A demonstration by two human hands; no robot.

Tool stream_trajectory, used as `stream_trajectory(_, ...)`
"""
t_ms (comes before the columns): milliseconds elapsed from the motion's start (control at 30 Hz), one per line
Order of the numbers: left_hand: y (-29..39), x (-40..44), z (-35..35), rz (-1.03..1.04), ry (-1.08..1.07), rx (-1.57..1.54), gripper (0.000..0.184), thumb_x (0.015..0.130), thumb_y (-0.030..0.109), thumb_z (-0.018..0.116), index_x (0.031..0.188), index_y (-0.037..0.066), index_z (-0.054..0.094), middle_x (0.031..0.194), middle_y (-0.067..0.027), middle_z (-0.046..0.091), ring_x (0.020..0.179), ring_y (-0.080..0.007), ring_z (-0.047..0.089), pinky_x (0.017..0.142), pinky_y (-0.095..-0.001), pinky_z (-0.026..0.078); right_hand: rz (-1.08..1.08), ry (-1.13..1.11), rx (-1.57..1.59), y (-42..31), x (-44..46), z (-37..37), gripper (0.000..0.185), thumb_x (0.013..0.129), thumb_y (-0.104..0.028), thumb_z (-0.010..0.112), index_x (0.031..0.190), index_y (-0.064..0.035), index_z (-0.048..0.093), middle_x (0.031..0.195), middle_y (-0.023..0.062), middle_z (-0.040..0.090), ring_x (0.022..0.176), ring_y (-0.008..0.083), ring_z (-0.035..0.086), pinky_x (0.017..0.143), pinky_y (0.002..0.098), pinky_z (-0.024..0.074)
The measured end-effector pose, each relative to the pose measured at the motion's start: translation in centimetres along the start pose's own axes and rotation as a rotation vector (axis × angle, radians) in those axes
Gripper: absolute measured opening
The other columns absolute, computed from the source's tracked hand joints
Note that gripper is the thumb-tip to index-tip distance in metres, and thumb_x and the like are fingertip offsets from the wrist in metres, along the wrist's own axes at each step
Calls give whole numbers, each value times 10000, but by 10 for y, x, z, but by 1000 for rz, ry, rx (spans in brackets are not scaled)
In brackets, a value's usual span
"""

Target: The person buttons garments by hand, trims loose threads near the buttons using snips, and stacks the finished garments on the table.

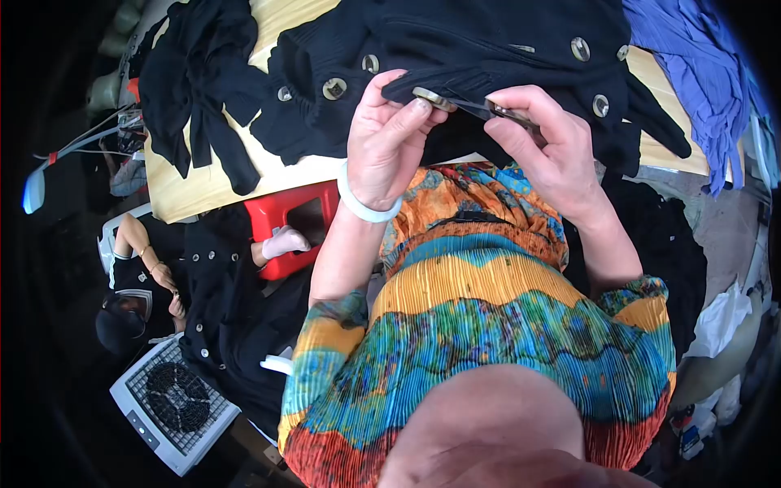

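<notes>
The left fingers point(404, 122) are closed in a pinch, and they have hold of a button point(434, 99) together with a black edge of cloth. The thumb is pressing at the near face of this button. The right fingers point(529, 103) are closed too, around a small cutting tool point(514, 116) with dark handles. Its thin metal part points to the left fingers and comes up to the button; if it touches the button or only the cloth, I cannot tell.

Just beyond both sets of fingers, the black garment point(455, 32) is spread on the desk point(187, 183), and it carries other buttons point(333, 88) of similar look. More black cloth point(203, 57) lies to the left of the left fingers, with parts hanging down over the edge. To the far right of the right fingers, a purple cloth point(691, 65) hangs over the desk side.

Below the left fingers, on the same wrist, is a white band point(366, 207). Lower and more to the left are a red stool point(293, 260), another person point(134, 313) with black buttoned cloth, and a fan point(175, 390) with a pale frame.
</notes>
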State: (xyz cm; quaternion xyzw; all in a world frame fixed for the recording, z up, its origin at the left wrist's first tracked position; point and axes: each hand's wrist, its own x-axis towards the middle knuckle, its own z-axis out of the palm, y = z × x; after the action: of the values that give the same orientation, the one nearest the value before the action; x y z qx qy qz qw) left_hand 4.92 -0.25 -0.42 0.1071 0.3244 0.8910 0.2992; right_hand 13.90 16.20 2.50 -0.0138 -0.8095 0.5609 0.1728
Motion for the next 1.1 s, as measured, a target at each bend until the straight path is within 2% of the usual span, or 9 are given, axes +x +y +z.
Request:
stream_trajectory(167, 0, 1, 3, 13, 4, 12, 327, 830, -56, 532, 1126, 62, 459, 929, -153, 627, 839, -209, 626, 787, -300, 500, -34, 16, -13, 0, 2, 1, 193, 778, -158, 672, 908, -35, 602, 707, 50, 617, 558, 102, 591, 490, 217, 434)
stream_trajectory(367, -1, 0, 1, 29, -1, 21, 331, 830, -56, 535, 1127, 62, 452, 927, -156, 627, 841, -212, 626, 786, -300, 501, 35, 24, -23, -3, 1, 1, 182, 778, -158, 673, 897, -40, 602, 678, 42, 602, 526, 102, 569, 476, 214, 419)
stream_trajectory(967, -2, 0, -1, -5, -1, 67, 259, 833, -35, 541, 1075, 46, 501, 934, -140, 627, 824, -197, 627, 763, -285, 516, -144, 76, -36, 13, 4, 7, 194, 766, -170, 677, 892, -46, 598, 666, 55, 591, 500, 122, 546, 462, 226, 407)
stream_trajectory(1100, -1, 0, -1, 40, -13, 151, 278, 820, -59, 548, 1071, 50, 501, 924, -144, 631, 829, -204, 631, 762, -288, 518, -84, 44, 3, 8, 5, 5, 179, 770, -164, 672, 886, -47, 601, 662, 53, 592, 500, 119, 549, 459, 232, 412)
